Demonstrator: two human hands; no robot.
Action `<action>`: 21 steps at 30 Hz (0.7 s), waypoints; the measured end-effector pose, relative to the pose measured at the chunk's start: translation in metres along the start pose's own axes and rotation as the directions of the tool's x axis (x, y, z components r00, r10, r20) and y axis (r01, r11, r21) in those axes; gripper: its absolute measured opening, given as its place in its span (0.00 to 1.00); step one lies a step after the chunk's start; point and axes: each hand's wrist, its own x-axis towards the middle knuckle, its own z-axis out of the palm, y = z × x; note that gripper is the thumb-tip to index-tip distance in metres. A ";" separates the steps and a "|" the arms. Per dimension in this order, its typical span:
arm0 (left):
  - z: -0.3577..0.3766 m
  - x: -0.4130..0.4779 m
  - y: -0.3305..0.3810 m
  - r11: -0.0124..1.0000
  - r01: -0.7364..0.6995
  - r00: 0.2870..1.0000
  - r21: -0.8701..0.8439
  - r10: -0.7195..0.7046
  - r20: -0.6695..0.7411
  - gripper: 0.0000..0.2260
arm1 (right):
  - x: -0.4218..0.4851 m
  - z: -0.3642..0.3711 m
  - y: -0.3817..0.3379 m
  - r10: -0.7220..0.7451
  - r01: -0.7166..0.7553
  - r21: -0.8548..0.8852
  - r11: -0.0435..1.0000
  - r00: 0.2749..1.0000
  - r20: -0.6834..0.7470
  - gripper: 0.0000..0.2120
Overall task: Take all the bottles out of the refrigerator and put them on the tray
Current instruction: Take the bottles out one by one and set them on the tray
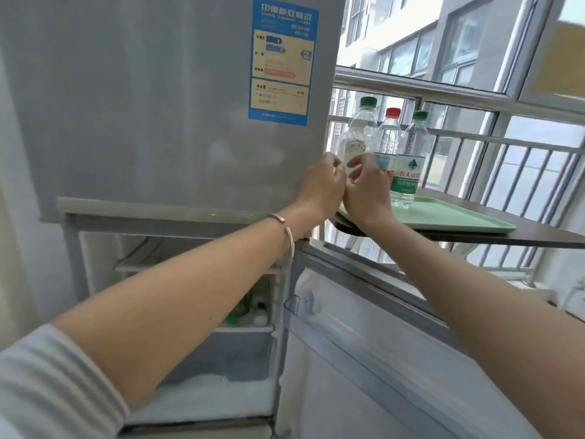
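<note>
Three clear bottles stand on the pale green tray [449,217] to the right of the refrigerator [158,106]: a green-capped bottle [361,128] at the left, a red-capped bottle [387,137] in the middle, and a green-capped, green-labelled bottle [411,160] at the right. Both hands meet at the base of the left bottle. My left hand [323,185] and my right hand [364,188] wrap around its lower part. In the open lower compartment, green and white shapes [250,312], seemingly more bottles, show behind my left forearm.
The tray lies on a dark brown table [544,229] beside a window with metal railings [474,137]. The lower refrigerator door [364,359] stands open below my right arm. Frost covers the compartment floor [202,397].
</note>
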 end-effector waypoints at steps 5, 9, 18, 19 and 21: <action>-0.049 -0.046 -0.034 0.977 0.121 0.992 0.178 -0.127 0.021 0.12 | -0.056 0.034 -0.039 0.042 -0.048 0.020 0.999 0.972 0.231 0.09; -0.073 -0.075 -0.083 0.929 0.230 0.938 0.289 -0.291 0.188 0.17 | -0.101 0.077 -0.048 0.143 -0.138 -0.043 0.989 0.898 0.416 0.10; -0.065 -0.113 -0.215 0.819 0.257 0.771 0.512 -0.494 0.403 0.17 | -0.173 0.216 0.015 0.362 -0.274 -0.238 0.932 0.651 0.667 0.13; -0.061 -0.114 -0.226 0.814 0.263 0.755 0.518 -0.508 0.415 0.17 | -0.176 0.228 0.026 0.384 -0.280 -0.264 0.923 0.626 0.679 0.13; -0.053 -0.116 -0.248 0.803 0.276 0.712 0.527 -0.539 0.449 0.17 | -0.182 0.252 0.049 0.445 -0.308 -0.322 0.895 0.590 0.673 0.12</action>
